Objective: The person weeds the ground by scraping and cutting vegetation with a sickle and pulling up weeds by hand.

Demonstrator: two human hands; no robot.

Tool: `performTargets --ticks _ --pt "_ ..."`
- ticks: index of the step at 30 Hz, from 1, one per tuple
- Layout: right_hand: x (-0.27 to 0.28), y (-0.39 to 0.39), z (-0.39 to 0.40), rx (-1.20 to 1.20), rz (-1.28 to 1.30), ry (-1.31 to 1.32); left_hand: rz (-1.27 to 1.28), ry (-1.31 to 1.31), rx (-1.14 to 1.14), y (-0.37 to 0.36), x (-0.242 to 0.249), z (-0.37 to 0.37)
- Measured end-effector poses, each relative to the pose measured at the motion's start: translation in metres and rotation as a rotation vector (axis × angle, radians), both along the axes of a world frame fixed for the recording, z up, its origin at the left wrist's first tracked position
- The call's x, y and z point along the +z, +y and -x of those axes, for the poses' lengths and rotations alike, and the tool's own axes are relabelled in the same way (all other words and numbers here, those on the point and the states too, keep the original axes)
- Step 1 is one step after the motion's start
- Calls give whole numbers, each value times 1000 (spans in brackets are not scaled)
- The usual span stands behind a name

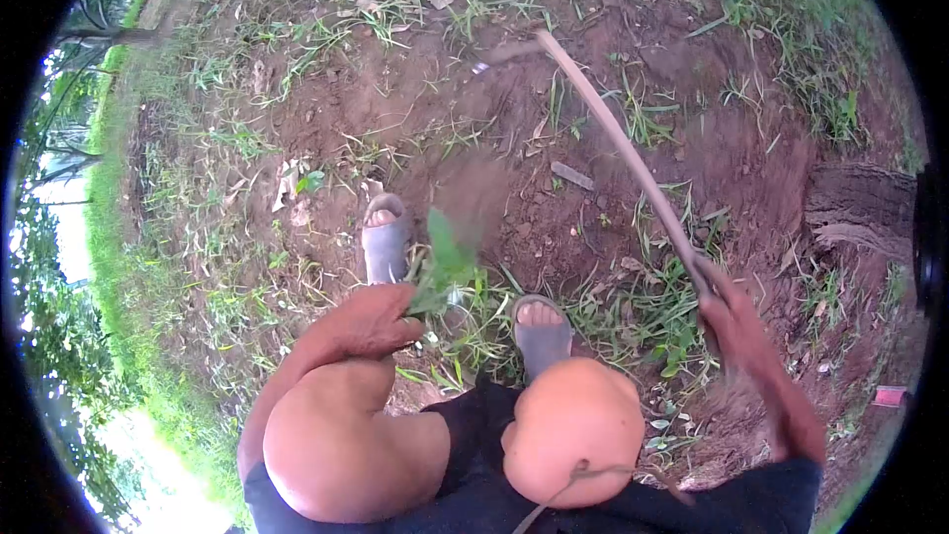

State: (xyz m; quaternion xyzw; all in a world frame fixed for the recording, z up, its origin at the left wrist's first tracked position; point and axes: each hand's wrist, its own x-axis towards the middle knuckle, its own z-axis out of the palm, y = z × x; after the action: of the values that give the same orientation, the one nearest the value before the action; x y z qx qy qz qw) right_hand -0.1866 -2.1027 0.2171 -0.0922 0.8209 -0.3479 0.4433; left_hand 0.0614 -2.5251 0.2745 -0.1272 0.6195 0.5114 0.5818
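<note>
My left hand (371, 321) is closed around a bunch of green weeds (442, 265), whose leaves stick up blurred above my fist. My right hand (727, 311) grips the lower end of a long wooden handle (618, 138). The handle slants up and left to a blurred tool head (509, 49) lying on the bare soil. I am crouched, with both bare knees at the bottom of the view. My feet in grey sandals (386, 237) stand on the ground between my hands.
Reddish-brown dug soil (474, 129) fills the middle, with grass tufts and dry leaves scattered over it. A tree trunk base (865, 208) rises at the right. Thick grass borders the patch at the left and top. A small red object (890, 396) lies at the right.
</note>
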Motion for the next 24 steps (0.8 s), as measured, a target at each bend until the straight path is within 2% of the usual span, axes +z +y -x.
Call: performTargets --ticks 2,4,7,8,9,10,11,14,15,16,18,20,22,23,24 --pt "6 14 -22 -59 -84 -65 -105 91 -179 3 -15 31" --pt "10 14 -29 -190 -74 -108 -78 238 -330 7 -41 65" --pt "14 -56 10 -50 -108 10 221 447 -557 8 -101 117" --pt "-7 -70 20 3 -24 163 300 493 -621 6 -122 130" --pt "-24 -91 33 54 62 324 277 615 -688 7 -137 141" --pt "-32 -114 52 32 72 295 317 606 -713 10 -148 146" --pt "-32 -143 66 14 83 260 292 737 -722 7 -183 141" --pt "-55 -183 81 -23 167 355 257 797 -763 -1 -190 156" --pt "-46 -179 76 -49 184 292 286 869 -626 -9 -192 151" --pt "-36 -160 64 -71 195 233 285 871 -611 -19 -202 145" --pt "-17 -114 31 -119 86 118 380 997 -441 -49 -224 137" --pt "36 -91 4 -294 -209 -233 409 1039 -368 -75 -233 123" --pt "24 -52 -29 -259 -149 -188 446 1057 -301 -84 -240 113" --pt "21 -46 -34 -246 -130 -179 422 1082 -340 -85 -246 109" --pt "27 -69 -29 -205 -169 -83 396 1120 -392 -88 -254 109"
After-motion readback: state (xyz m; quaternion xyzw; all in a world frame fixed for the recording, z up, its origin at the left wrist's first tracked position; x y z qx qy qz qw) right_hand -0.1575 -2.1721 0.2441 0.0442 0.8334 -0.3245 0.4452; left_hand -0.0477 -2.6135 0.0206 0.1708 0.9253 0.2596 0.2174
